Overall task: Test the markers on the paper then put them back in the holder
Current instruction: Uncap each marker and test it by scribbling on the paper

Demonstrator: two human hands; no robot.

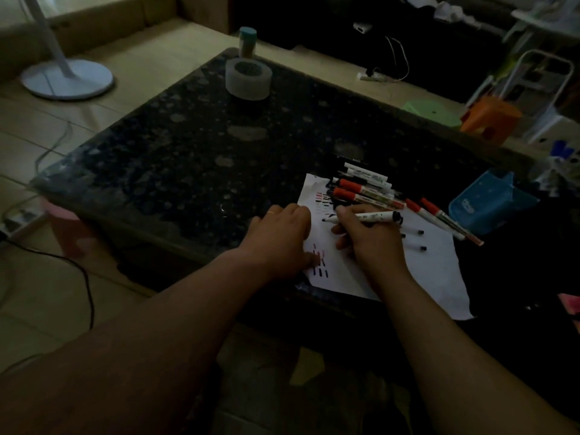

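A white sheet of paper (430, 265) lies at the near right corner of the dark table, with short red and black test strokes along its left side. My right hand (367, 238) grips a white black-tipped marker (373, 217), tip on the paper pointing left. My left hand (284, 237) rests flat on the paper's left edge. A pile of markers (364, 186), several with red caps, lies at the paper's far edge. Two more red-capped markers (442, 219) lie at the right. The blue holder (489, 202) lies tipped on its side right of them.
A grey ring-shaped container (248, 78) and a teal-capped bottle (248, 40) stand at the table's (188, 158) far edge. Small black caps (422, 248) sit on the paper. A fan base (67, 78) and cables are on the floor left; an orange stool (489, 119) stands far right.
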